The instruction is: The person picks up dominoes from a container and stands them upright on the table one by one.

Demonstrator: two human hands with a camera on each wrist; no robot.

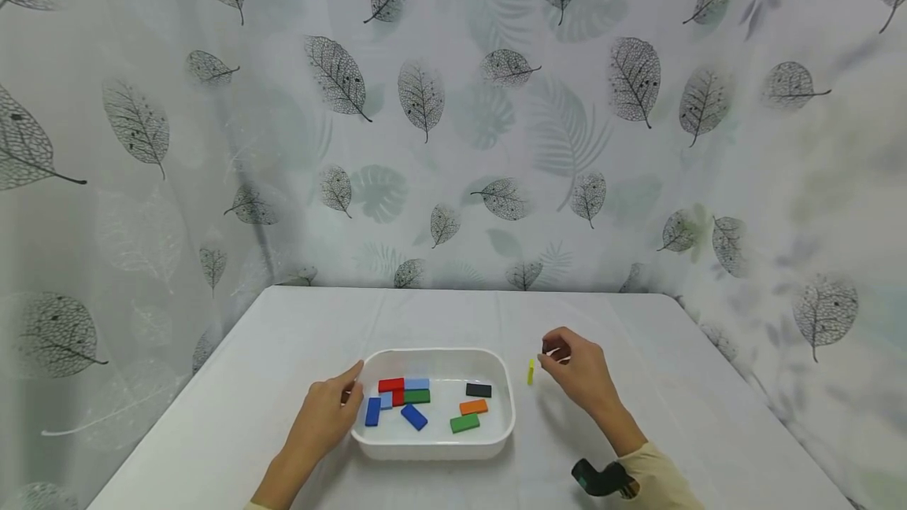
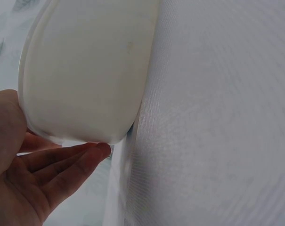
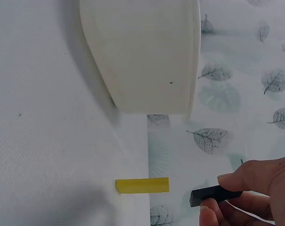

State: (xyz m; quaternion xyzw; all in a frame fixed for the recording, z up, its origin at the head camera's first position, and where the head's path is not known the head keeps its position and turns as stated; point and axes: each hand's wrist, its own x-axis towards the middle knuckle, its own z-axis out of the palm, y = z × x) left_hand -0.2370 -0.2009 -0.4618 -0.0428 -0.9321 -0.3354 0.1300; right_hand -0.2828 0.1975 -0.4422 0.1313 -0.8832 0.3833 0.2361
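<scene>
A white plastic tray (image 1: 434,451) stands on the table with several coloured blocks in it. At its left end my left hand (image 1: 322,417) holds the rim and side wall, its fingers against the outer wall (image 2: 85,80) in the left wrist view. To the right of the tray my right hand (image 1: 579,375) pinches a small black block (image 3: 210,195) between thumb and fingers; the hand mostly hides that block in the head view. Just left of those fingertips a yellow block (image 1: 531,372) stands upright on its end.
In the tray, red (image 1: 391,386), light blue, green and dark blue (image 1: 414,417) blocks lie at the left. A black (image 1: 479,389), an orange (image 1: 473,407) and a green block (image 1: 464,423) lie at the right. A leaf-patterned curtain (image 1: 453,140) hangs behind the white table (image 1: 623,321).
</scene>
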